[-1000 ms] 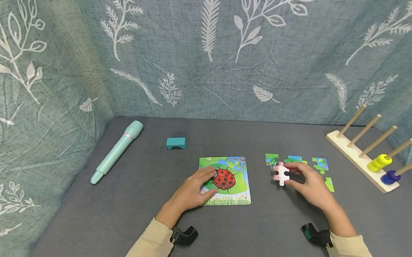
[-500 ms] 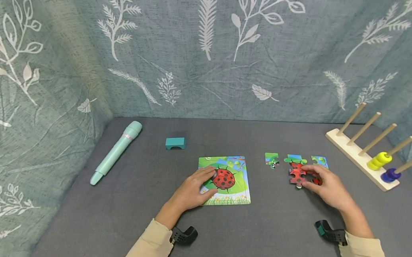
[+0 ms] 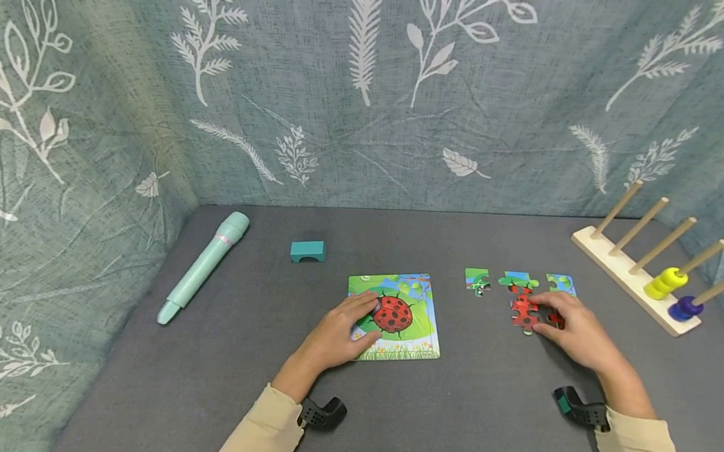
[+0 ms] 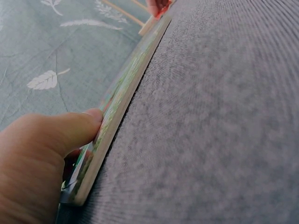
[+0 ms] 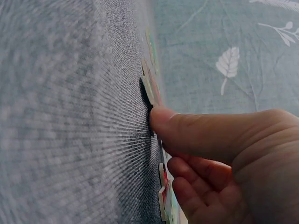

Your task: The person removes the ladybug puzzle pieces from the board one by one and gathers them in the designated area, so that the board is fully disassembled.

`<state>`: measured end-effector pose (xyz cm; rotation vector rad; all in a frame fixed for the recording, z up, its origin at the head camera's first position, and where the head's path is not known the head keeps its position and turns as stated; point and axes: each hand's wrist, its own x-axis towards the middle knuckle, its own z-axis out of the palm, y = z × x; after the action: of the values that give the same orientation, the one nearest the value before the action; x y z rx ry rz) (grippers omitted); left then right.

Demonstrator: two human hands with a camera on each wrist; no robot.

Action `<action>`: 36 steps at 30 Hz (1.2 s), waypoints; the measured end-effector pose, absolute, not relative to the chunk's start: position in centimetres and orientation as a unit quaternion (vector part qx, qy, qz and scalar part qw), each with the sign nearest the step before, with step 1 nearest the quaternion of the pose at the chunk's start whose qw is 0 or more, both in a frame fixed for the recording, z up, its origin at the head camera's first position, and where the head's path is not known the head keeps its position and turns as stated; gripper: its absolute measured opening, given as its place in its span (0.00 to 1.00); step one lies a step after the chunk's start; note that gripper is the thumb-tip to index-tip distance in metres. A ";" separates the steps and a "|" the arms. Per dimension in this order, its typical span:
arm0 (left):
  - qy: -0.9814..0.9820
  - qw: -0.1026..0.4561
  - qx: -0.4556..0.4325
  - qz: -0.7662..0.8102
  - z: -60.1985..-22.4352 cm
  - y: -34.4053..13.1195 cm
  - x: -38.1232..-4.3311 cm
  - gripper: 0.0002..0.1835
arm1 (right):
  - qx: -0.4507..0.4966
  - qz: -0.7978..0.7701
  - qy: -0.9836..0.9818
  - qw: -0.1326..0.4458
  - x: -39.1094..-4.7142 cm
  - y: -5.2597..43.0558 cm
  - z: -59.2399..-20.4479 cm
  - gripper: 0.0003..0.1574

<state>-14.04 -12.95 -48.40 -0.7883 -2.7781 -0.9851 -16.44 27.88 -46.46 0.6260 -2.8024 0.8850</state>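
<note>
A square ladybug puzzle board (image 3: 419,345) lies on the dark table. My left hand (image 3: 342,333) rests on its left part, fingers and thumb spread over the picture; in the left wrist view the thumb (image 4: 79,128) lies by the board's edge. To the right, my right hand (image 3: 572,332) pinches a red black-spotted jigsaw piece (image 3: 524,311) between thumb and fingers. In the right wrist view this piece (image 5: 150,86) tilts close over the cloth. Just behind it lies a green-and-blue jigsaw piece (image 3: 518,279). Another red piece (image 3: 556,319) shows partly beneath the right hand.
More loose pieces lie nearby: a green corner piece (image 3: 477,279) and a blue-green piece (image 3: 561,283). A wooden peg stand (image 3: 638,282) with yellow and blue beads is at the right. A teal arched block (image 3: 308,251) and a mint toy microphone (image 3: 204,267) lie to the left.
My right hand has moved right with the jigsaw piece, turning it from its pale speckled back to its red face, up to the other pieces. My left hand stays on the board.
</note>
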 end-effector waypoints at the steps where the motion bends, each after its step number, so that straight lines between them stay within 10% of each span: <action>1: -0.910 0.045 -0.258 -0.322 -48.4 -12.9 -14.0 0.31 | 0.209 0.292 -0.931 0.069 -16.4 27.9 -46.4 0.24; 36: -0.911 0.051 -0.259 -0.316 -48.1 -12.6 -14.6 0.31 | 0.205 0.345 -0.916 0.011 -17.2 26.9 -44.7 0.33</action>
<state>-14.56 -12.56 -48.09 -0.7881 -2.7736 -0.9629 -17.17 26.94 -44.71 0.6397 -2.8573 1.0757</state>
